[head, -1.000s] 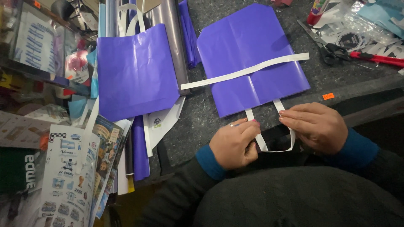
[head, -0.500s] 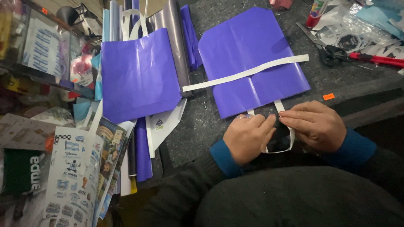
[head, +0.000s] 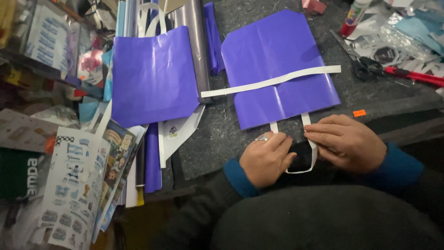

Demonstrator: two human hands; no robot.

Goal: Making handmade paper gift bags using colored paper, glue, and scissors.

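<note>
Head view: white paper strip handle [head: 309, 163] is pinched flat by left hand [head: 266, 159] and right hand [head: 347, 141], fingers closed, against flat purple paper bag [head: 277, 69] for attachment.

The left hand [head: 264, 158] covers the left leg of the white paper handle [head: 303, 169], so its run beneath the fingers is hidden; the right hand [head: 346, 141] hides part of the right leg; the scissors [head: 365, 65] lie partly under clutter; the red-handled tool [head: 416, 75] and the sticker sheets [head: 74, 185] are cut off by the picture's edges; the glue bottle [head: 352, 14] loses its top at the upper edge; items behind the left shelf are blurred.
</note>
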